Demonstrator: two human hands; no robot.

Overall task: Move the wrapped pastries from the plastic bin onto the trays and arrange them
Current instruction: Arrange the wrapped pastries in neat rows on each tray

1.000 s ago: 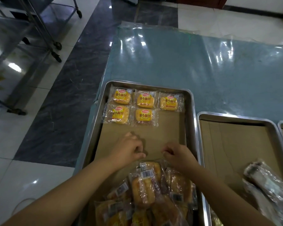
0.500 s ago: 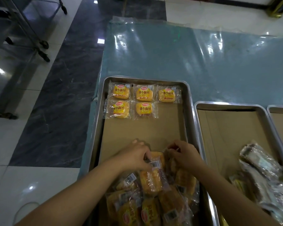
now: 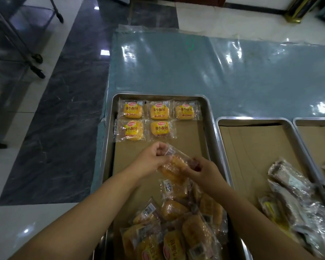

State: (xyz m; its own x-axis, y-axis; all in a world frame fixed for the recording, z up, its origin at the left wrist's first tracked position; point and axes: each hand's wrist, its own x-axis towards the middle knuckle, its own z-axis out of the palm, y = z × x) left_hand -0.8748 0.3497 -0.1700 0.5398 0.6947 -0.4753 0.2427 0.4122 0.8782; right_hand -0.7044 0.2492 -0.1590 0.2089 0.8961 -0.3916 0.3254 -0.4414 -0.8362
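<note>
Both hands hold one wrapped bun [image 3: 174, 167] above the middle of the left tray [image 3: 109, 139]. The left hand [image 3: 151, 162] pinches the far end of the wrapper, where a small barcode label shows, between thumb and curled fingers. The right hand [image 3: 204, 170] pinches the near end of the same wrapper with its fingertips; the other fingers are bent in. The bun lies tilted between the two hands, lifted clear of the brown paper [image 3: 188, 145] that lines the tray.

At the far end of this tray five buns [image 3: 150, 120] are laid flat, label up (yellow print with red logo): three in the back row and two in the row in front, at the left and the middle. The place at the right of the second row is bare paper.

At the near end of the same tray a loose pile [image 3: 178, 228] of wrapped buns lies, overlapping each other, some label up and some label down.

To the right stands a second tray [image 3: 251, 120], just beside the first, also lined with paper; a heap of darker packets [image 3: 296, 201] lies at its near right part. The edge of a third tray [image 3: 313, 120] shows at the far right. All trays stand on a table [image 3: 214, 72] covered with clear plastic sheet.
</note>
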